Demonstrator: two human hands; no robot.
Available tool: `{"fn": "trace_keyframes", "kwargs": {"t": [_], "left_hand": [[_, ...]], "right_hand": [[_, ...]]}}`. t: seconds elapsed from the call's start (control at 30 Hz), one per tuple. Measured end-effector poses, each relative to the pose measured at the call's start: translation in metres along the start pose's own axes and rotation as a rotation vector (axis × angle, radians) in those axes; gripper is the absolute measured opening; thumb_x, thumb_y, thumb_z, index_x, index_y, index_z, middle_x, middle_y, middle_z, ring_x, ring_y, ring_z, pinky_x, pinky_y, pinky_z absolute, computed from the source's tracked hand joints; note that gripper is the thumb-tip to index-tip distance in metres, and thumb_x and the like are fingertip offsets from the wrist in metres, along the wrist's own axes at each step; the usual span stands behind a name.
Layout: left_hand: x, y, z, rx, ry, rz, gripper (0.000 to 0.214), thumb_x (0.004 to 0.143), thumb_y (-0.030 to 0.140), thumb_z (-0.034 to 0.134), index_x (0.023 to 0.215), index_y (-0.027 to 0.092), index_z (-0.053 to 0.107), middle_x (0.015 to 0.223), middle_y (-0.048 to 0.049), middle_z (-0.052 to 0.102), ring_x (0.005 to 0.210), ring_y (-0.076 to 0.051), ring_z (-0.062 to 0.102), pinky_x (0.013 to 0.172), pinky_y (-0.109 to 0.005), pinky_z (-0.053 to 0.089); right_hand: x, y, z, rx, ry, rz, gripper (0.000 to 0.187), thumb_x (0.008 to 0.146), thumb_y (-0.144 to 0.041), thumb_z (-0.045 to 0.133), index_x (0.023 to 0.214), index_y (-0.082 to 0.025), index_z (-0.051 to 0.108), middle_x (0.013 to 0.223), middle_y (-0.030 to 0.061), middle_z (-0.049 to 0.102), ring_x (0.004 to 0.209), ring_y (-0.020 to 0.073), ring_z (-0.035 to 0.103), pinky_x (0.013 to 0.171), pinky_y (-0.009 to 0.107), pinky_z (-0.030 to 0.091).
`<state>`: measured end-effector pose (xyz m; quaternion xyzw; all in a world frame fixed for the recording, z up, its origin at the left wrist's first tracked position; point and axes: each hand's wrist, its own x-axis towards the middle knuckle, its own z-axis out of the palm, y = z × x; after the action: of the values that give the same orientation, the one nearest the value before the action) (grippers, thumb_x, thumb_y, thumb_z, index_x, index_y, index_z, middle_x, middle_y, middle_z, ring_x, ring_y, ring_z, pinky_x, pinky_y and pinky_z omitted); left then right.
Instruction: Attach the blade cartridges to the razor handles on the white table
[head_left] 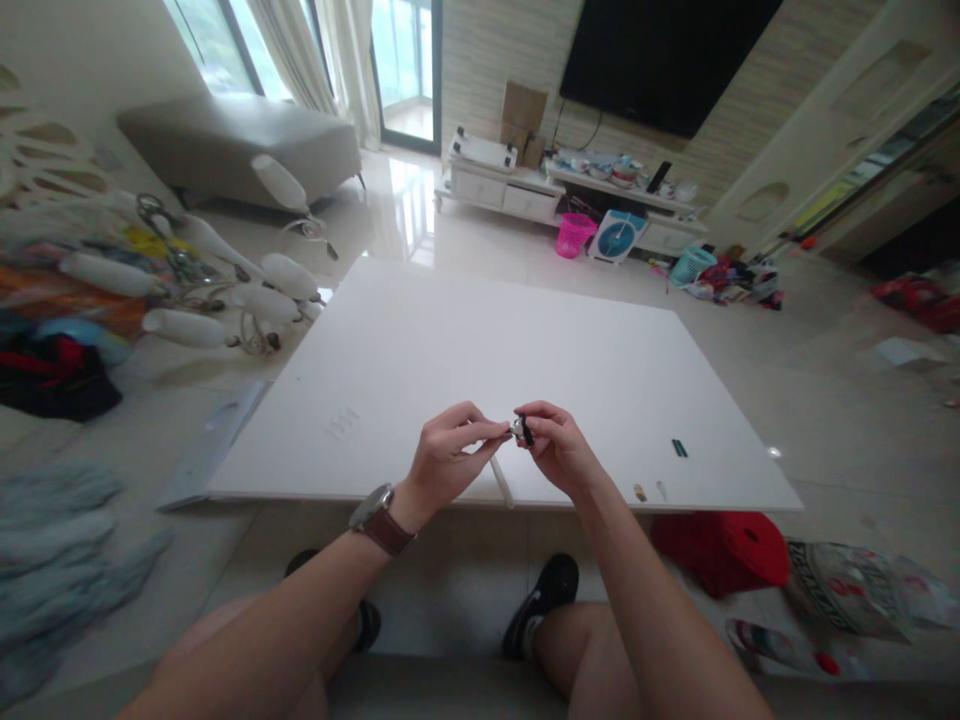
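Above the near part of a white tabletop (480,340), both hands meet at a small black and silver piece (523,430), too small to name. My left hand (457,445), with a watch (373,508) on its wrist, is closed in a pinch at the silver end. My right hand (559,445) grips the black side between thumb and fingers. Below them, a thin whitish stick (501,482) lies near the table's front edge. To the right rest two short dark strips (679,448), a small yellowish item (640,492) and a small clear item (661,490).
Several clear pieces (343,424) lie on the table's left part. A lamp with white shades (274,275) stands close at left. Red material (720,550) and a printed bag (847,590) are on the floor at right. A pink basket (575,235) stands beyond the table.
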<state>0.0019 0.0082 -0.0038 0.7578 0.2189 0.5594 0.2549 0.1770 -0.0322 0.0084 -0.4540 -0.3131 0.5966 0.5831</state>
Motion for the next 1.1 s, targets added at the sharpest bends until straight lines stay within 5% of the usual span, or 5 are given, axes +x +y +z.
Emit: {"fn": "trace_keyframes", "kwargs": {"t": [0.3, 0.67, 1.1], "left_hand": [[0.002, 0.000, 0.002, -0.027, -0.026, -0.135, 0.007, 0.085, 0.021, 0.072, 0.090, 0.019, 0.075, 0.075, -0.0014, 0.064, 0.063, -0.008, 0.059, 0.055, -0.019, 0.049], [0.003, -0.015, 0.002, -0.087, -0.044, -0.554, 0.018, 0.088, 0.033, 0.066, 0.096, 0.018, 0.072, 0.081, -0.0035, 0.072, 0.068, -0.014, 0.068, 0.057, -0.022, 0.051], [0.012, -0.020, 0.001, -0.246, 0.029, -0.643, 0.028, 0.081, 0.040, 0.070, 0.095, 0.016, 0.072, 0.076, -0.0034, 0.069, 0.060, -0.014, 0.066, 0.052, -0.024, 0.054]], "right_hand": [[0.007, 0.002, -0.006, 0.085, 0.129, -0.033, 0.025, 0.067, -0.027, 0.079, 0.091, -0.020, 0.075, 0.074, 0.0013, 0.071, 0.063, 0.0116, 0.062, 0.061, 0.023, 0.053], [0.018, 0.015, -0.018, 0.078, 0.195, -0.068, 0.028, 0.061, -0.028, 0.088, 0.075, -0.021, 0.064, 0.070, -0.0031, 0.068, 0.069, 0.0126, 0.066, 0.059, 0.021, 0.048], [0.015, 0.030, -0.042, -0.024, 0.507, -0.280, 0.033, 0.055, -0.024, 0.089, 0.068, -0.019, 0.059, 0.068, -0.0032, 0.068, 0.069, 0.0141, 0.069, 0.071, 0.027, 0.055]]}}
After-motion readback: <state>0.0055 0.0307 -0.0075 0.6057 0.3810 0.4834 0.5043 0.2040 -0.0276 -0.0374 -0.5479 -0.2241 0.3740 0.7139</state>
